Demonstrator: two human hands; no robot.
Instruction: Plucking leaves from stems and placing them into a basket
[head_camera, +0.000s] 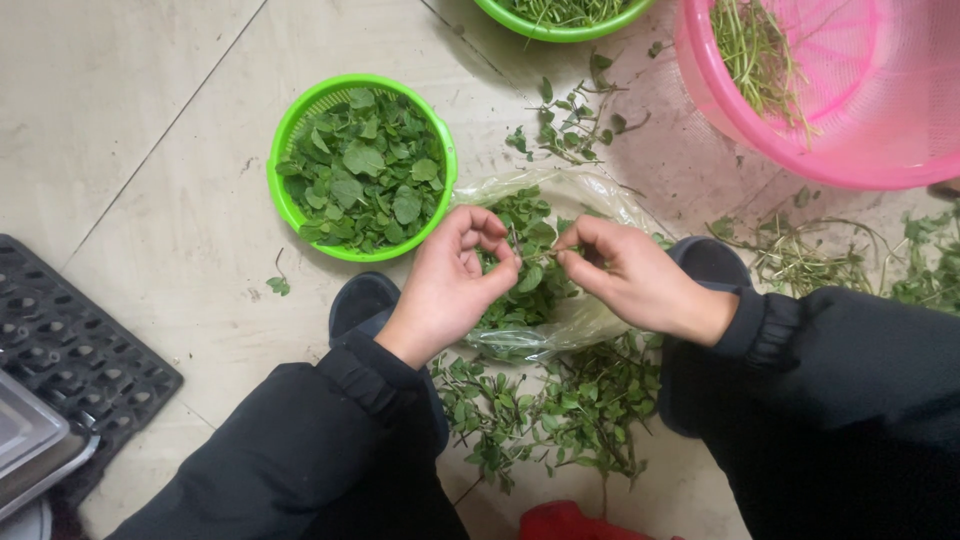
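Green leafy sprig (535, 262), thin-stemmed, is pinched at centre frame between both hands. Left hand (452, 285) grasps its leafy end with thumb and fingers (487, 228) curled closed on it; right hand (635, 278), at 3 o'clock of the left, grips the stem end with fingertips pressed together. Both wrists emerge from black cuffed sleeves (345, 400).

Directly beneath the sprig lies a clear crumpled plastic bag (590, 195) holding more green sprigs, resting on the pale tiled floor (150, 120). At 10 o'clock of the hands stands a round bright-green plastic colander (283, 140) filled with plucked leaves, well apart from the left hand. At 1 o'clock sits a large pink plastic basket (780, 130) containing bare stems; a second green bowl rim (560, 32) shows at 12 o'clock. Loose green stems and leaves (560, 410) are scattered on the floor at 6 o'clock, between the knees. A black perforated plastic mat (70, 340) lies at 8 o'clock, with a metal tray (30, 430) partly upon it.
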